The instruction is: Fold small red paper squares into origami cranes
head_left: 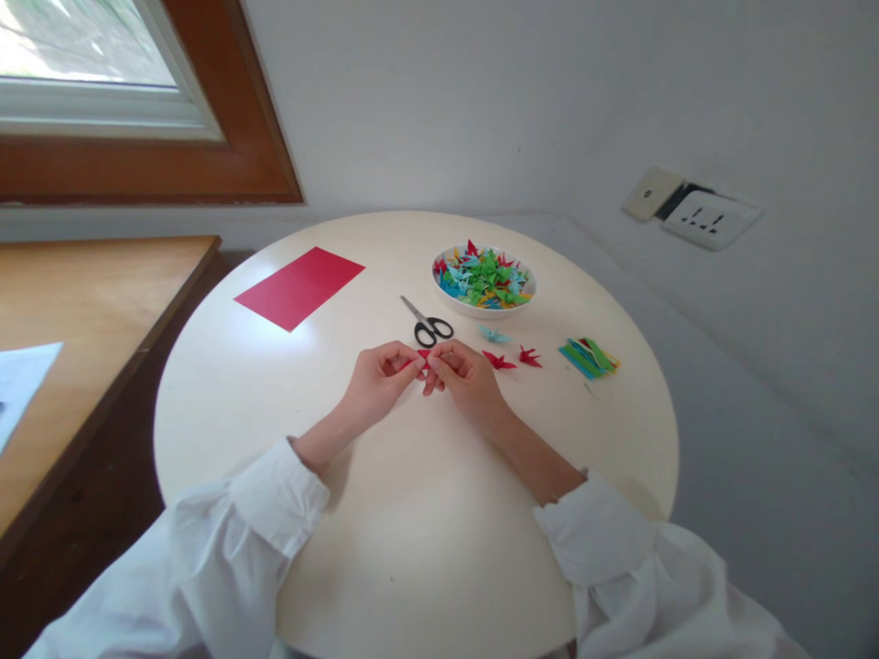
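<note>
Between my two hands is a small red piece of folded paper [424,355], mostly covered by the fingers. My left hand [385,375] pinches its left side, thumb against forefinger. On the other side my right hand [461,373] is closed on it the same way. Just beyond the fingers lie scissors [428,327] with black handles, blades pointing away to the left. Right of my right hand rest two red paper cranes, the nearer one [498,361] and another [529,357]. A light blue paper crane [494,335] lies a little behind them.
A white bowl [481,313] heaped with colourful paper cranes stands at the back of the round white table [412,549]. A red paper sheet [300,288] lies at the back left, and coloured paper strips [591,358] at the right. A wooden desk [103,302] adjoins on the left.
</note>
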{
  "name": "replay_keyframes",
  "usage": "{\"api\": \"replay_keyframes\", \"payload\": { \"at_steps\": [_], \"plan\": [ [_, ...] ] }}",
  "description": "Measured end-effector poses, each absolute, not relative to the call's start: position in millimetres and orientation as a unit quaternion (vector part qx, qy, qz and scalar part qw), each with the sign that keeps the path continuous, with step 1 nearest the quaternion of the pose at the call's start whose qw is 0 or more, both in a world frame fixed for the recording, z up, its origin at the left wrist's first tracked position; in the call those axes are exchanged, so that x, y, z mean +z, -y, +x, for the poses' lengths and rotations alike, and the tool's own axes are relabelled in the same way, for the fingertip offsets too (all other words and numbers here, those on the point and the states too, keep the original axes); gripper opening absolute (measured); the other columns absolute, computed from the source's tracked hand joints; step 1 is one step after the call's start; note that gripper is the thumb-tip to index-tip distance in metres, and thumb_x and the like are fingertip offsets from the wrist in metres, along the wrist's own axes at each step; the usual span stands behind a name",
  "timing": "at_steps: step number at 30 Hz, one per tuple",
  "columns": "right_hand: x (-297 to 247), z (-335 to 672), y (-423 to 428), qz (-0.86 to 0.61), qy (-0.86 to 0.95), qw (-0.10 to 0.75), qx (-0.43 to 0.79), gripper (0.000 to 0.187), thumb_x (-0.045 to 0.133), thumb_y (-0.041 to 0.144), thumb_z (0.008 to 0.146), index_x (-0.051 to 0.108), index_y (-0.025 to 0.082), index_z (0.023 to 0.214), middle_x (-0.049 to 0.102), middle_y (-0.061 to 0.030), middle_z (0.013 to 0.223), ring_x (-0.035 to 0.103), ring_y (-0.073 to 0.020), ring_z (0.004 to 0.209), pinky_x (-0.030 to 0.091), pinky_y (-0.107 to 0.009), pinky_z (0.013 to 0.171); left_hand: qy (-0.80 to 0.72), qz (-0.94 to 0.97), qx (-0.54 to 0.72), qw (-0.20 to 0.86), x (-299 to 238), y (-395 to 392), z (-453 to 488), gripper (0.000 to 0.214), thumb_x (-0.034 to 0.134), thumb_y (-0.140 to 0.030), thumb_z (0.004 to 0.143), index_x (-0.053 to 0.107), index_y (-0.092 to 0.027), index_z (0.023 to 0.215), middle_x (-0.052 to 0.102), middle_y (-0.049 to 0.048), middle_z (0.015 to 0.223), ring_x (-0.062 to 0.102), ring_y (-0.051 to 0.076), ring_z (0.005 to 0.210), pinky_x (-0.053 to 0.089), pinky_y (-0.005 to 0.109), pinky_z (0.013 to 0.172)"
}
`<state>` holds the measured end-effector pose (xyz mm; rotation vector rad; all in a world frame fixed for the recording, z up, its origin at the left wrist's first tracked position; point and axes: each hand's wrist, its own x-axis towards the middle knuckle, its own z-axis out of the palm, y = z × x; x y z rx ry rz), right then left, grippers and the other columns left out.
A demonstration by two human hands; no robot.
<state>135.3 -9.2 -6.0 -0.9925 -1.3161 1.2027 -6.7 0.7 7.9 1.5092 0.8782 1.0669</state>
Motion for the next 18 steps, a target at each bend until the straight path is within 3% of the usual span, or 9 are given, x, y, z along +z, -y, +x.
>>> {"api": "replay_keyframes", "payload": {
  "at_steps": [8,18],
  "plan": [
    [-8.7,135.4,7.9,-0.433,0.587,0.533,0.428,0.017,0.055,0.034,0.076,0.050,0.020,0.069,0.046,0.0056,0.055,0.041,-0.0080,0.048,0.033,-0.022,0.047,-0.407,0.601,0.466,0.506,8.0,-0.6,-4.8,0.015,0.068,-0.029,0.066,0.064,-0.014,0.064,0.064,0.0029,0.062,0.057,0.013,0.058,0.044,0.024,0.057],
    [-14.6,134.7,10.5,-0.453,0.621,0.529,0.360,0.010,0.051,0.029,0.079,0.052,0.020,0.075,0.057,-0.0008,0.071,0.056,-0.0142,0.067,0.046,-0.027,0.063,-0.434,0.558,0.478,0.521,9.3,2.2,-1.6,0.020,0.071,-0.030,0.062,0.061,-0.013,0.058,0.065,0.0033,0.061,0.059,0.014,0.060,0.044,0.025,0.058]
  ]
}}
